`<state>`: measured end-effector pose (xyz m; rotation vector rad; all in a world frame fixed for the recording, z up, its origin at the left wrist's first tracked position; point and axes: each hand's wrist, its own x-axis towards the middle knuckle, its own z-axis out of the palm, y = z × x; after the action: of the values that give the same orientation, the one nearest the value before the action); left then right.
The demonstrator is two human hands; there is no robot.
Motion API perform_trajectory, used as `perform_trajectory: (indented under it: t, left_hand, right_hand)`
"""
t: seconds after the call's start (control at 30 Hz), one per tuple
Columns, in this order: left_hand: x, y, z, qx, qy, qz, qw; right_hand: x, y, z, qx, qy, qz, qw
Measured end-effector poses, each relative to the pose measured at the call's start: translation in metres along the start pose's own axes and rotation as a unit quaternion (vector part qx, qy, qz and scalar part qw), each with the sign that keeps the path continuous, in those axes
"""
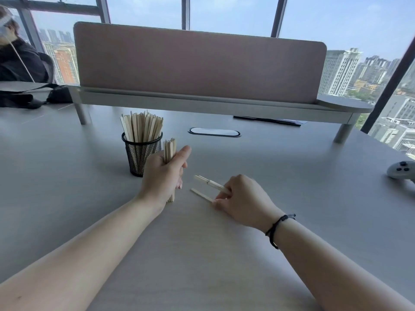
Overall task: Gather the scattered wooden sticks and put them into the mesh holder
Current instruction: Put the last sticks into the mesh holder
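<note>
Just left of the mesh holder (142,153) the grey table (67,176) is bare; the holder itself stands upright, black and already crowded with wooden sticks fanning out above its rim. Immediately to the right of the holder, and a little nearer the person, the left hand (164,176) is clenched around an upright bundle of sticks (170,149), its lower end resting on or just above the table and its top roughly level with the holder's rim. This hand is by far the nearer of the two to the holder, almost touching its wall.

Further right of the holder lie the last loose sticks (208,183): one group is pinched at its near end between the fingertips of the right hand (241,198), and a single stick (202,195) lies flat just below, its near end at or under the same fingertips. Whether that lower one is actually gripped I cannot tell. Their long axes run diagonally, from the right hand's fingers up and leftward, so the free ends point towards the left hand and the holder beyond it.

My reading is that the coming move turns on this alignment: the right hand's sticks can slide along their own length into the left hand's bundle, which then needs only a short lift over the rim. A game controller (402,171) sits far right of the holder, out of the way.
</note>
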<state>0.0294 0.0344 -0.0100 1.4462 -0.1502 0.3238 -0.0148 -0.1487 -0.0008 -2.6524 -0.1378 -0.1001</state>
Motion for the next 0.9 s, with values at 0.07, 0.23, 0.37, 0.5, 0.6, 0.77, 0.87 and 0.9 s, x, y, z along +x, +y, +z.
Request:
perform_trajectory:
  t: [0.07, 0.23, 0.37, 0.5, 0.6, 0.77, 0.87, 0.9]
  left_hand:
    - [0.000, -0.001, 0.000, 0.002, -0.001, 0.003, 1.000]
    - [0.000, 0.000, 0.000, 0.005, -0.006, 0.002, 1.000]
    - [0.000, 0.000, 0.000, 0.008, 0.001, 0.002, 1.000]
    - [0.000, 0.001, 0.000, 0.021, 0.013, 0.014, 1.000]
    - [-0.001, 0.001, 0.001, 0.033, 0.008, 0.025, 0.999]
    - [-0.002, 0.004, 0.000, 0.036, 0.008, 0.032, 0.999]
    - [-0.002, 0.005, -0.001, 0.034, 0.008, 0.033, 0.999]
    - [-0.002, 0.005, -0.002, 0.035, 0.008, 0.035, 0.999]
  right_hand:
    - [-0.001, -0.002, 0.000, -0.030, 0.000, -0.015, 0.999]
    - [-0.006, -0.003, 0.001, -0.079, -0.015, -0.061, 0.995]
    - [-0.006, 0.002, -0.005, -0.081, -0.009, -0.108, 0.991]
    - [-0.001, 0.004, -0.015, 0.090, 0.014, -0.082, 0.992]
    - [-0.002, -0.003, -0.017, 0.235, 0.035, -0.046, 0.970]
    - [0.002, -0.021, -0.020, 0.504, 0.070, -0.022, 0.861]
    - [0.008, -0.032, -0.019, 0.577, 0.052, -0.008, 0.815]
    - [0.010, -0.032, -0.016, 0.575, 0.052, -0.012, 0.816]
